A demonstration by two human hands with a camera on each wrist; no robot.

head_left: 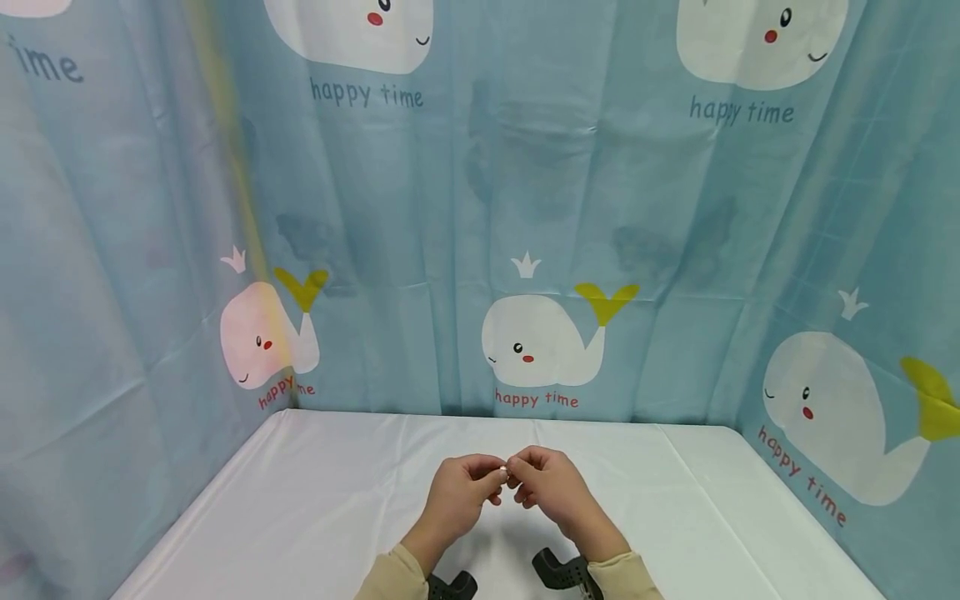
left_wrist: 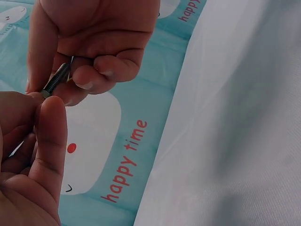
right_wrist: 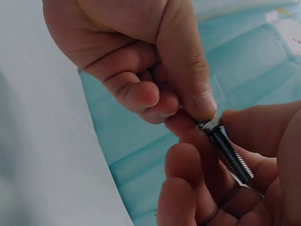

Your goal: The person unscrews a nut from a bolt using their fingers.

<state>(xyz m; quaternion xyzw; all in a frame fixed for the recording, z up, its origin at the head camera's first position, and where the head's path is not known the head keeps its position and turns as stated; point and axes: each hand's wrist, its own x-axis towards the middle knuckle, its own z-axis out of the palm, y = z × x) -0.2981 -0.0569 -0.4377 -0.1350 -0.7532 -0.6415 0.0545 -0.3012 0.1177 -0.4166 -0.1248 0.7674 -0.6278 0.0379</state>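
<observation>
In the head view my left hand (head_left: 465,493) and right hand (head_left: 551,492) meet fingertip to fingertip above the white table. Between them is a small metal bolt (right_wrist: 231,154), with a threaded shank and a shiny faceted end. The left hand (left_wrist: 29,155) pinches that end between thumb and finger. Seen from the right wrist, the right hand's thumb and fingers grip the same end, and the shank slants back towards the right palm. The left wrist view has the right hand (left_wrist: 101,42) above, its other fingers curled beside the bolt (left_wrist: 57,77). Fingertips partly cover the faceted end.
A white cloth covers the table (head_left: 337,492). Around it hangs a blue curtain (head_left: 390,333) printed with white whales and lettering. Black wrist devices (head_left: 566,573) sit by both wrists, near the beige sleeves (head_left: 393,575).
</observation>
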